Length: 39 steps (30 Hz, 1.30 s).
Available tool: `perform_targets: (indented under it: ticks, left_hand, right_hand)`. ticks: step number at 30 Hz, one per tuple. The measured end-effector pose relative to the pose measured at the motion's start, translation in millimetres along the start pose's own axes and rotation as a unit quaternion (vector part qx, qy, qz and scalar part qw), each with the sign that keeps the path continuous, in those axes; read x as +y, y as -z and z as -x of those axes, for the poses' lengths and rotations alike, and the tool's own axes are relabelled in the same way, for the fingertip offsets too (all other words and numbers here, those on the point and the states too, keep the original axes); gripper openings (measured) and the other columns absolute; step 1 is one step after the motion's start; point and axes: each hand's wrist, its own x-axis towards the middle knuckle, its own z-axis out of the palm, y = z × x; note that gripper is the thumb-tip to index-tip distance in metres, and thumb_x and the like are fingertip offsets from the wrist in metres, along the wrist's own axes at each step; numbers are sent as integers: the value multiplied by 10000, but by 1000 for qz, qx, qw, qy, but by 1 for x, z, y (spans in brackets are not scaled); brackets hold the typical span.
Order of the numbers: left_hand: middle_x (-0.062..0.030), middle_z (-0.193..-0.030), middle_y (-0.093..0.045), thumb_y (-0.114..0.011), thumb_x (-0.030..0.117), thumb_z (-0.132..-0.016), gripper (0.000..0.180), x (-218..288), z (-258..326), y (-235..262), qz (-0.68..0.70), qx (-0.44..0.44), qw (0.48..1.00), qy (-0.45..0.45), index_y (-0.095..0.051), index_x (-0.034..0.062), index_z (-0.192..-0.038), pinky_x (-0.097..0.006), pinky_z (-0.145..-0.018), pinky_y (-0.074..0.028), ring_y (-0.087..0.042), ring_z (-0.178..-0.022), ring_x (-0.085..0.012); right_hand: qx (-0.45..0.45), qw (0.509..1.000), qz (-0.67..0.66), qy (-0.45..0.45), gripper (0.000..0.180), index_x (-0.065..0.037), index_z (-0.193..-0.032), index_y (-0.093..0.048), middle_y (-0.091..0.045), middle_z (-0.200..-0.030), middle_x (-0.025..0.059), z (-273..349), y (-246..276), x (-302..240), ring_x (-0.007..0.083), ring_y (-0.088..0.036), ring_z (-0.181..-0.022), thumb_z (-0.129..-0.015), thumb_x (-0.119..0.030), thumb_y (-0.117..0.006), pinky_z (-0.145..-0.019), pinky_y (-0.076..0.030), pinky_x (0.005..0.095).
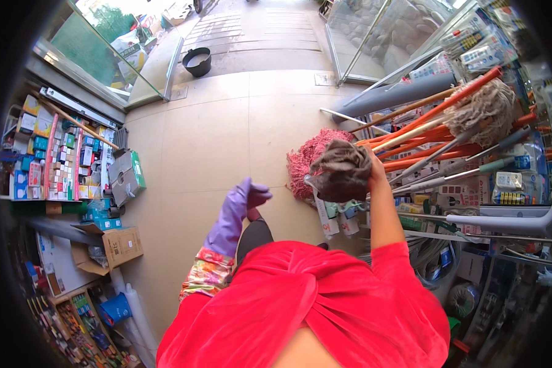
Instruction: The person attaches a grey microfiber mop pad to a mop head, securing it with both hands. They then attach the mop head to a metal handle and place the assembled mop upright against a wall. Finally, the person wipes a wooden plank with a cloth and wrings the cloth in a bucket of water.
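Note:
My left hand (249,195) wears a purple rubber glove with a flowered cuff (208,274). It hangs over the floor in front of my body, its fingers loosely bent and apart, with nothing visible in them. My bare right hand (376,170) grips a crumpled dark brown cloth (341,172) at its right side; the cloth hides most of the fingers. Directly behind the cloth is a pink-red shaggy mop head (305,161). Orange handles (411,132) and other poles lean together just right of my right hand.
A beige mop head (486,110) tops the poles on the right, before shelves of packaged goods. A black bucket (197,62) stands by the open glass doors. On the left are shelves of small boxes (61,165), a grey-green box (127,176) and an open cardboard box (121,246).

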Motion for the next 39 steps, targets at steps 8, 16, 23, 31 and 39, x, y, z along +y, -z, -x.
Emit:
perform_targets:
  ticks: [8,16,23,31,39]
  left_hand:
    - [-87,-927,-700,-462,381,-979,399,137,-63,118,352,74,933,18,-603,39,-1129,-450,-930,-498,-652,-950,-265]
    - [-102,-1308,-560,-387,211,-979,394,204,-189,221,417,32,908,28,-481,41,-1322,-427,-1051,-410,-542,-1197,-262]
    - [-123,-1341,-529,-392,52,-895,449,287,-281,305,456,163,874,-35,-460,38,-1339,-423,-1061,-409,-497,-1254,-270]
    - [-172,-1402,-446,-341,-80,-812,580,386,-431,399,495,201,845,-34,-376,11,-1384,-449,-1054,-419,-464,-1277,-320]
    - [-174,-1373,-480,-372,-90,-758,632,473,-683,536,417,214,883,22,-388,9,-1382,-431,-1033,-434,-497,-1251,-305]
  right_hand:
    - [-65,994,45,-80,553,-1,-1113,-624,-666,-1084,172,-186,-143,39,304,-650,-972,-959,-500,-441,-904,-512,440]
    - [2,992,115,-51,522,21,-1075,-621,-668,-1030,177,-398,-244,17,325,-659,-920,-945,-470,-502,-847,-532,478]
    - [136,953,253,-93,537,65,-1092,-577,-639,-1027,203,-614,-382,46,319,-654,-871,-902,-436,-602,-779,-541,468]
    - [76,919,383,-44,474,48,-958,-638,-647,-895,131,-935,-537,96,210,-600,-801,-932,-419,-561,-738,-500,373]
    - [57,764,615,185,408,18,-1016,-628,-659,-977,231,-1195,-599,202,364,-628,-959,-937,-372,-538,-852,-475,411]
